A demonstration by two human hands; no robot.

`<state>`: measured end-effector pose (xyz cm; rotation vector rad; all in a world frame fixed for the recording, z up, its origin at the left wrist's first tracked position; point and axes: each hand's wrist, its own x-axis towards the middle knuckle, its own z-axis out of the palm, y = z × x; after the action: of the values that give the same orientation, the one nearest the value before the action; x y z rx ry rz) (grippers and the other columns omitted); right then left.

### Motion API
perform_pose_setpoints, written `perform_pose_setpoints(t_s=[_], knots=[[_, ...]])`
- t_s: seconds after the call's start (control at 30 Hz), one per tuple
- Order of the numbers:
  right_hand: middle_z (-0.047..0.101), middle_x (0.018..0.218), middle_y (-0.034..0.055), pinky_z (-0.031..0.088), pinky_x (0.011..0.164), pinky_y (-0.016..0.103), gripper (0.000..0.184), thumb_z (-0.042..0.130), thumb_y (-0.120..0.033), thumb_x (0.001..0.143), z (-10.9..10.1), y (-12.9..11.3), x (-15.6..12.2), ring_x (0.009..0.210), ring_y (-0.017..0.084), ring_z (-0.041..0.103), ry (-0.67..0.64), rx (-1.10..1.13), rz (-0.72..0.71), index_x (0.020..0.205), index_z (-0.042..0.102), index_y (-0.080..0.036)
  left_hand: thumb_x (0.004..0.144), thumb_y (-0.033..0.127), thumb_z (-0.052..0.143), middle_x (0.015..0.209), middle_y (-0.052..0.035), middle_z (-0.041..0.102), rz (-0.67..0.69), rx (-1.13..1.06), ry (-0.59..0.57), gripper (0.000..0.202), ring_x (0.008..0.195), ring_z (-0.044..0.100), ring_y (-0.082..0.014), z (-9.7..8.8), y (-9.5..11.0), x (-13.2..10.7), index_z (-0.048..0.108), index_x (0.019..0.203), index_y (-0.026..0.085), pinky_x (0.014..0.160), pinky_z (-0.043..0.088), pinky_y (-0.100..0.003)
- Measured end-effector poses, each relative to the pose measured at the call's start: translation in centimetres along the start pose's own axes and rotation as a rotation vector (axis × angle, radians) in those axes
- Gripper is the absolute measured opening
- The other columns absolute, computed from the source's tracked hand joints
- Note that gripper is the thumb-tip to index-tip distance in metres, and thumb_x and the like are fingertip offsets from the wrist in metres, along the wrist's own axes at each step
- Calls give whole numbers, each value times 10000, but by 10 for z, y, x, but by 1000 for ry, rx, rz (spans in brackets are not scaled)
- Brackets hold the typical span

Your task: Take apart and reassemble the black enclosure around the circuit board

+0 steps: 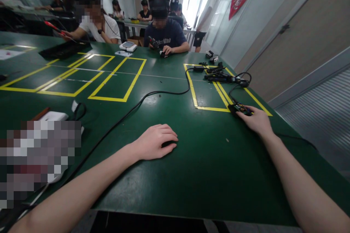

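Observation:
My left hand (156, 142) rests palm down on the green table (191, 182). Its fingers are loosely bent, with the thumb apart from them and nothing held. At the right, my right hand (257, 119) grips a small black device (241, 109) between thumb and fingers, at the lower edge of a yellow tape outline (213, 109). Its exact kind cannot be made out, as the fingers cover part of it. A thin black cable (232, 93) runs from near it toward a bundle of black cables and parts (220, 76) just beyond.
A long black cable (131, 111) crosses the table from lower left to the bundle. White things, partly blurred out, lie at the left beside a white box (54, 116). Across the table, one person (166, 38) handles a dark tool; another sits behind a black tray (64, 49).

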<state>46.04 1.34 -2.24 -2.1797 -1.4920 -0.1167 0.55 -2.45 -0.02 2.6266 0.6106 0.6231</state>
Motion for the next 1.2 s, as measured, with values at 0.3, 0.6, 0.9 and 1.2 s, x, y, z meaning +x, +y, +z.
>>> perform_pose_setpoints(t_s=[0.3, 0.6, 0.9, 1.2], knots=[[771, 1196, 116, 609, 939, 480, 393, 697, -359, 889, 6, -111, -71, 1066, 310, 748, -348, 382, -590, 1252, 713, -208, 1021, 275, 571, 1138, -86, 777, 24, -9, 92, 227, 1041, 713, -216, 0, 3, 0, 740, 1137, 176, 953, 582, -379], [734, 987, 40, 529, 656, 258, 306, 705, -276, 918, -18, -166, -140, 797, 174, 718, -689, 402, -1099, 1218, 683, -219, 940, 466, 694, 913, -70, 741, 73, -37, 81, 312, 838, 690, -202, 2, 13, -2, 704, 1044, 172, 796, 555, -333], [724, 1059, 84, 577, 698, 285, 360, 676, -395, 978, -8, -159, -133, 865, 201, 726, -499, 414, -1087, 1280, 643, -202, 846, 442, 805, 1170, -111, 731, -84, 64, -3, 619, 1068, 658, -276, 0, 11, -3, 608, 1380, 198, 934, 581, -423], [697, 1246, 152, 622, 919, 452, 551, 743, -436, 924, -2, -158, -126, 1096, 301, 716, -317, 461, -1072, 1421, 615, -235, 852, 634, 759, 1581, -169, 532, -185, 137, -22, 863, 1489, 464, -372, 5, 2, -6, 474, 1556, 224, 1207, 411, -578]])
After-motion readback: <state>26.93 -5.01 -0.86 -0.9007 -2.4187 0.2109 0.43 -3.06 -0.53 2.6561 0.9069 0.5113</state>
